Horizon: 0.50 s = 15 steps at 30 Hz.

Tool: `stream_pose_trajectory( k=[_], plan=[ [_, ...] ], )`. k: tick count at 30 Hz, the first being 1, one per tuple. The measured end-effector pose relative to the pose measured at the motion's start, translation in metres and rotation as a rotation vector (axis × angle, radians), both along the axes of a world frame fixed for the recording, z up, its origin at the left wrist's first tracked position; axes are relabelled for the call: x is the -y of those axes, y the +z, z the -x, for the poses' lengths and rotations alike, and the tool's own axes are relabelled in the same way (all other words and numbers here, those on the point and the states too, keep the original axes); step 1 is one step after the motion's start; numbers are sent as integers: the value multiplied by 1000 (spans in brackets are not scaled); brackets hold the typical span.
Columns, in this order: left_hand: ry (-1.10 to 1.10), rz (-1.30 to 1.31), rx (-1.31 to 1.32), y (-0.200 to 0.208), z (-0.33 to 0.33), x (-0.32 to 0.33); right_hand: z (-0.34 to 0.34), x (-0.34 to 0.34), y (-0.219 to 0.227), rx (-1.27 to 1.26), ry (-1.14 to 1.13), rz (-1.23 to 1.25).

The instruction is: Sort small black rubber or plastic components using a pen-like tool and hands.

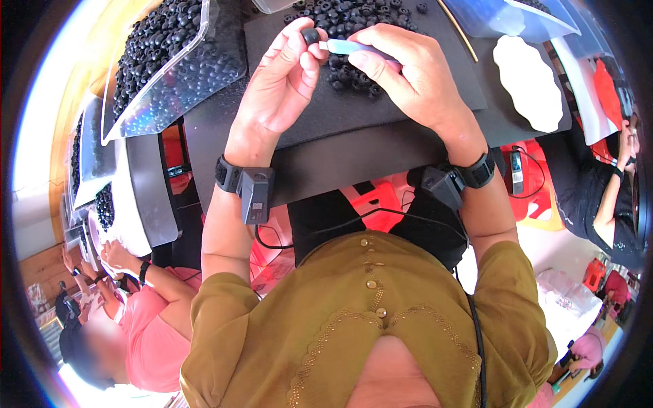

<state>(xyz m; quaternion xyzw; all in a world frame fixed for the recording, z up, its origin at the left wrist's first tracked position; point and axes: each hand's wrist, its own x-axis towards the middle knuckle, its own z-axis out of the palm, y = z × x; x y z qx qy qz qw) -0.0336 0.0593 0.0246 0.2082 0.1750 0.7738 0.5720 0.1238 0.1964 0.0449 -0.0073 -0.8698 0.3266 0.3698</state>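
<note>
A black worktable (381,153) fills the upper middle, with a second, pale table (132,224) to the left. Red stools (381,204) stand beneath the black one on a light floor (544,251) — more red seating (595,272) shows at far right. Strong daylight washes the left rim, over a wooden edge (71,102) — the rest is evenly lit.

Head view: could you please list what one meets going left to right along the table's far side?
Clear tray of black rings → left hand → small black ring → pale blue tool → right hand → white scalloped dish.
</note>
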Motion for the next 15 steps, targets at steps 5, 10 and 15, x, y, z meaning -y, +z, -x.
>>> stream_pose_trajectory(
  k=[5, 10, 15],
  plan=[
    [17, 32, -18, -3, 0, 0, -1, 0, 1, 54, -35, -52],
    [8, -17, -121, -5, -2, -2, -1, 1, 0, 40, -56, -73],
    [16, -9, -144, -5, -4, -2, 0, 1, -2, 23, -64, -76]
  ],
)
